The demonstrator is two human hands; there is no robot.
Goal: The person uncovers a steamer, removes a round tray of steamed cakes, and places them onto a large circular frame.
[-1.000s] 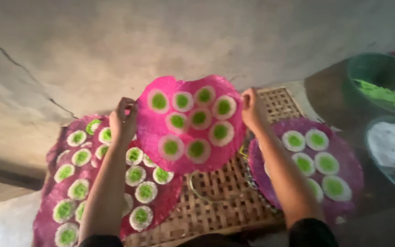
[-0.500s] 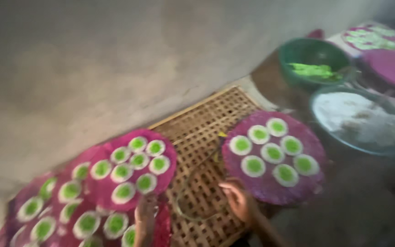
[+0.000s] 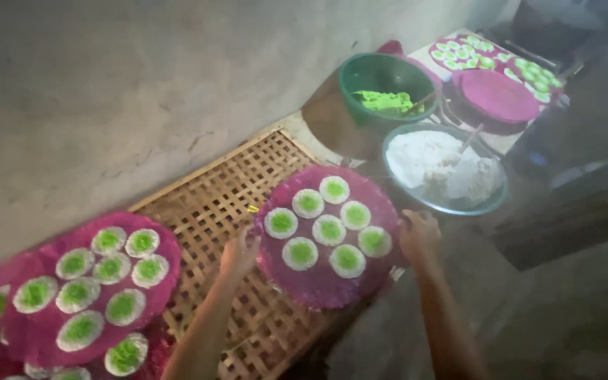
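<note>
Bare grey concrete wall backed a woven bamboo rack that carried the work. At far left, pink round trays already lay overlapped, each filled with white cakes topped green. Next, the left hand gripped the near-left rim of another pink tray of seven cakes, resting on the rack's right end; the right hand clasped its right rim. Beyond, a green bowl held green paste and a metal basin white dough, so more seemed left to shape.
</note>
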